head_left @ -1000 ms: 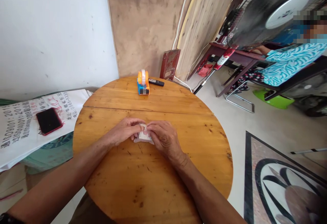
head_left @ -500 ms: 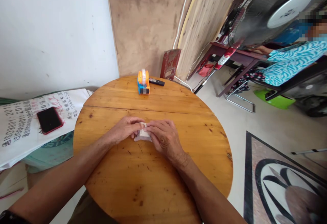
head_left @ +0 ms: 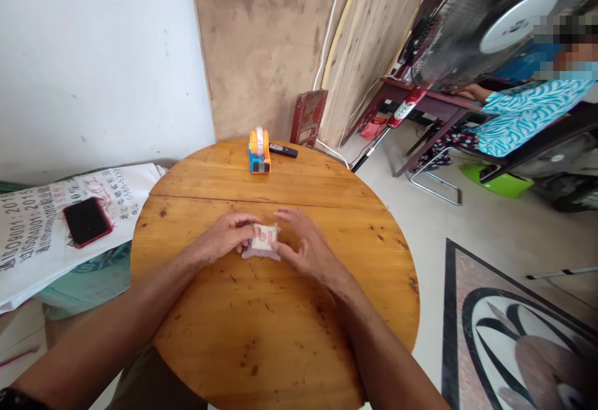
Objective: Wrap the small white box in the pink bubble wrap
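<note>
A small white packet (head_left: 264,240) with red print, in what looks like clear wrapping, lies at the middle of the round wooden table (head_left: 275,329). My left hand (head_left: 232,234) grips its left side, thumb on top and fingers curled at the edge. On the other side, my right hand (head_left: 303,245) is open, fingers stretched forward and thumb apart, with the thumb tip close to the packet's right edge. Whether that thumb touches the packet I cannot tell.
An orange and blue tape dispenser (head_left: 260,151) and a black handheld device (head_left: 283,150) stand at the table's far edge. A phone (head_left: 87,222) lies on white sacking (head_left: 28,242) at left. Beyond are a chair (head_left: 308,117), a fan (head_left: 504,30) and a seated person (head_left: 527,114).
My right hand has lifted off the packet and opened, moving slightly right, so the red print shows. My left hand keeps its hold. The view has shifted a little.
</note>
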Demonstrator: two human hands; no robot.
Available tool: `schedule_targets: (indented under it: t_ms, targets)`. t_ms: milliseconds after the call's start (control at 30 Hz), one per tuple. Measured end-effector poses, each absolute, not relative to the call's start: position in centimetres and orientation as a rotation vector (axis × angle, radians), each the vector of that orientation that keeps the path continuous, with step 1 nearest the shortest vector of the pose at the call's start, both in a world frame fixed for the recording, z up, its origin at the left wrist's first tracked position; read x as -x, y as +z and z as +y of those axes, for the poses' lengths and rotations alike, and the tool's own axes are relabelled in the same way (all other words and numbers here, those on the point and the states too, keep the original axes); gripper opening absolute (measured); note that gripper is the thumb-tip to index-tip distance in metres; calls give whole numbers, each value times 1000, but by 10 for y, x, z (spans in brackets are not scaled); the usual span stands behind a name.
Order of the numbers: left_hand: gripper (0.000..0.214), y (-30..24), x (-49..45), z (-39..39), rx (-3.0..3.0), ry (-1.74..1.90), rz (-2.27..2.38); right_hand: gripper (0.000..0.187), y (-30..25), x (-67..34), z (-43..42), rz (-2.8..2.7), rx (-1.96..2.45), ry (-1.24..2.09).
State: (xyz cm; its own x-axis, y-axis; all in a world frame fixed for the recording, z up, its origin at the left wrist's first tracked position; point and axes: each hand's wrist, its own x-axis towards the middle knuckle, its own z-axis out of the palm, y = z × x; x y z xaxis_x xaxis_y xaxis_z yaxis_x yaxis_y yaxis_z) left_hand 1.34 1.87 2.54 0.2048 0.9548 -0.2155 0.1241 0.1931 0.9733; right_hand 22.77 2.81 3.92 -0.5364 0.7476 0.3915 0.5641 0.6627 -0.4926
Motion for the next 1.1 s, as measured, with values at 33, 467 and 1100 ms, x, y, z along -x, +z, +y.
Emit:
schedule_targets:
  t_ms: [33, 467, 1100]
  targets:
    - [39, 25, -13, 18, -1224, 852, 1209, 55, 37, -227, 28, -2345, 1024, 424]
    - [40, 20, -11, 20, -1272, 838, 1167, 59, 24, -222, 29, -2395, 935, 329]
    - [32, 22, -8, 21, -1279, 838, 1166, 10, 30, -214, 25, -2309, 786, 65]
